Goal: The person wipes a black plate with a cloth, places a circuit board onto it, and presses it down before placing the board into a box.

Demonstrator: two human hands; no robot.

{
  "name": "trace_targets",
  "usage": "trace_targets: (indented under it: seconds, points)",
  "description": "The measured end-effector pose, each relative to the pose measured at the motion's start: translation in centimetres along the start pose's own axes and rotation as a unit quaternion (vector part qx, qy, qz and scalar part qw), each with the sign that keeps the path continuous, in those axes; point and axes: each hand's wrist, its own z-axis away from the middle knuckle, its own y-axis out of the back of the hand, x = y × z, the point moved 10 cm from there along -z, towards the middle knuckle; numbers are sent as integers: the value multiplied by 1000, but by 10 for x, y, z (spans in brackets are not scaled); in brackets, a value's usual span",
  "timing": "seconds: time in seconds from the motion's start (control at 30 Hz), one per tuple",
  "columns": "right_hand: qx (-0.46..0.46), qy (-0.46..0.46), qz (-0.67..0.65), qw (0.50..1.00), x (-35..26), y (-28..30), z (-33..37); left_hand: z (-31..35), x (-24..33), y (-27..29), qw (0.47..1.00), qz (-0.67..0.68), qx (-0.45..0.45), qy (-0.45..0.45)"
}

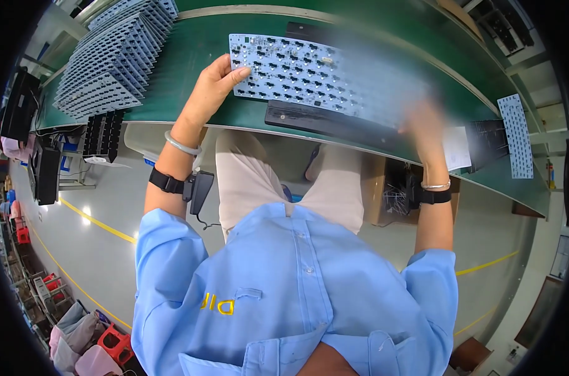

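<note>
Head view: board lies over the green surface, its near edge by one black bar and its far edge by another, contact with either not certain; the left hand has its grip closed on the board's left end, thumb on the component face, while the right hand is a blur at the board's right end, grip state not tellable. Judged good practice: support both ends evenly, keep the board level, shift the thumb toward the edge, clear of components, and avoid scraping the stack left of the board.
</note>
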Motion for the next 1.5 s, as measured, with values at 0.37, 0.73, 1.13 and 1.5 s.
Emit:
trace_targets:
  seconds: [0.37, 0.73, 1.13, 1.5]
  points:
    - [14, 24, 85, 996, -12, 2, 10, 4, -4, 5, 997, -65, -22, 26]
    - [4, 18, 92, 996, -5, 5, 2, 4, -2, 10, 994, -104, 6, 33]
    - [-11, 84, 266, 960, -1, -7, -31, -34, -44, 23, 946, -252, -64, 195]
    - [138, 177, 442, 869, 1, 123, -88, -12, -46, 74, 947, 272, 164, 45]
